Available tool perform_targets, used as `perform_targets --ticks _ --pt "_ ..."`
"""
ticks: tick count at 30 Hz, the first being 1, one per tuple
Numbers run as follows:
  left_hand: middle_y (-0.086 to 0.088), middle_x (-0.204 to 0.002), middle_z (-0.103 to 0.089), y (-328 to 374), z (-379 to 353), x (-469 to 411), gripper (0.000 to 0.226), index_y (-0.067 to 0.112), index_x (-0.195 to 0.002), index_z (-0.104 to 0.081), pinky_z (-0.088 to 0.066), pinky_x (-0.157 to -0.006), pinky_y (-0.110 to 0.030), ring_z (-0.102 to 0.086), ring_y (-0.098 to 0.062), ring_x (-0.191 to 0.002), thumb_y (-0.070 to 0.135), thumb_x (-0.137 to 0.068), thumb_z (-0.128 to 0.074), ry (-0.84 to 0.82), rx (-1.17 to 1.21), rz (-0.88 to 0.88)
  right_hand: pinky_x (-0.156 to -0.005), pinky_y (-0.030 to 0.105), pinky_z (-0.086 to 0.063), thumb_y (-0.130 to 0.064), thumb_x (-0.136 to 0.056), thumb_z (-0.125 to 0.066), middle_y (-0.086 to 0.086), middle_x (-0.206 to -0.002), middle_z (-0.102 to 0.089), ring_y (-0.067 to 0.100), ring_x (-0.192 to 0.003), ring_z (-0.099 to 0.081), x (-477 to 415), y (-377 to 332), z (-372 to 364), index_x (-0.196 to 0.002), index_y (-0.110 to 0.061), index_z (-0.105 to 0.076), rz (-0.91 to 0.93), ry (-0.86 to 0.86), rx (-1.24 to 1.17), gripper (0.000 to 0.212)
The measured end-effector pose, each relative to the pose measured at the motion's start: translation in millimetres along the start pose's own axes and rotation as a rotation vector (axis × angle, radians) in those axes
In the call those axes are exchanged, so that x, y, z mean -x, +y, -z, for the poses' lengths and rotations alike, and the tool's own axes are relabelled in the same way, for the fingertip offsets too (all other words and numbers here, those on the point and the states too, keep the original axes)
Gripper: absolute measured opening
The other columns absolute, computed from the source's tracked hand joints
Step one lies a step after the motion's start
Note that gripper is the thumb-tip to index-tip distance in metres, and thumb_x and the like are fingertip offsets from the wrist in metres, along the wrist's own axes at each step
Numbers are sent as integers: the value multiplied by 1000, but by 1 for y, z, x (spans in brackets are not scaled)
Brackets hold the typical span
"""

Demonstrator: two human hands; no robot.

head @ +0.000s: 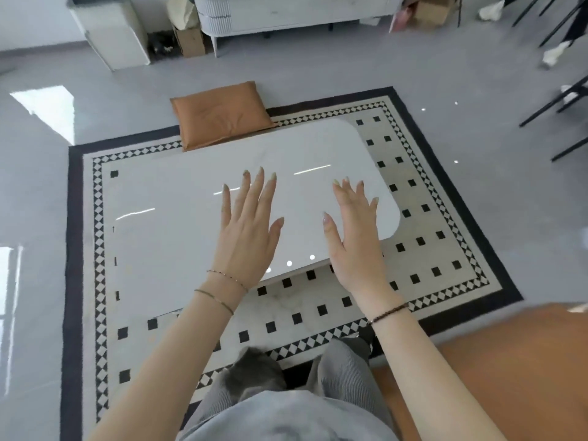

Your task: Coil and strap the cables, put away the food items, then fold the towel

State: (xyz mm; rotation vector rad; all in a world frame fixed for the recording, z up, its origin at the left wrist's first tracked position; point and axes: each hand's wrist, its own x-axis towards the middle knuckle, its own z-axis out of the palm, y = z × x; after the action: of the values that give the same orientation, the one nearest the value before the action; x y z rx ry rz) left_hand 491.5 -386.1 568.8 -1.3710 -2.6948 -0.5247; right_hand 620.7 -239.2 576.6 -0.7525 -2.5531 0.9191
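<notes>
My left hand (246,229) and my right hand (353,230) are both stretched out in front of me, fingers straight and spread, holding nothing. They hover over the near right part of a low white glossy table (178,218). I see no cables, food items or towel anywhere in the head view. The tabletop shows only reflections of ceiling lights.
The table stands on a patterned cream and black rug (423,237). A tan cushion (222,114) lies at the table's far edge, and an orange seat (509,370) is at my right. A white cabinet (109,31), a white sideboard (296,11) and black chair legs (560,100) stand further off.
</notes>
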Motion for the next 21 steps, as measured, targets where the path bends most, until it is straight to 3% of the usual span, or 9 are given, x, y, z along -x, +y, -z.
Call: perform_targets --ticks 4,8,13,15,18,21 --pt "-9 -168 -12 68 -23 -31 62 11 -160 -13 -7 -125 -55 -5 -28 -156 32 -108 -37 -34 13 -71 -126 43 6 -34 -109 -34 3 -168 -10 10 -154 8 2 50 50 -159 -19 -20 -30 30 16 54" --pt "-9 -168 -12 146 -51 -74 63 10 -160 -13 -9 -124 -55 -5 -29 -156 37 -107 -32 -27 -3 -138 -124 30 9 -34 -108 -37 2 -168 -11 6 -153 8 -1 116 121 -159 -19 -21 -30 61 46 55" --pt "-10 -168 -14 225 -86 -126 63 10 -160 -13 -10 -124 -56 -6 -30 -156 37 -107 -33 -7 -19 -140 -126 51 -6 -32 -109 -38 0 -168 -11 7 -154 6 -17 202 196 -159 -19 -19 -34 63 82 56" --pt "-10 -168 -13 254 -104 -146 64 10 -160 -12 -9 -124 -56 -6 -29 -156 38 -107 -32 -23 -32 -117 -126 48 -2 -33 -108 -37 1 -168 -12 4 -153 8 -27 237 221 -159 -17 -20 -22 51 136 56" --pt "-10 -168 -12 296 -123 -175 64 10 -161 -11 -8 -124 -55 -5 -29 -156 40 -107 -30 -50 -24 -95 -123 30 12 -38 -107 -33 1 -168 -9 11 -154 6 -46 276 257 -159 -16 -18 -42 16 209 59" --pt "-9 -169 -9 324 -143 -202 66 10 -161 -7 -9 -124 -56 -2 -30 -156 42 -107 -30 -80 -59 -113 -124 35 9 -43 -106 -28 -1 -169 -5 7 -153 10 -70 308 283 -160 -19 -13 -80 -4 192 61"
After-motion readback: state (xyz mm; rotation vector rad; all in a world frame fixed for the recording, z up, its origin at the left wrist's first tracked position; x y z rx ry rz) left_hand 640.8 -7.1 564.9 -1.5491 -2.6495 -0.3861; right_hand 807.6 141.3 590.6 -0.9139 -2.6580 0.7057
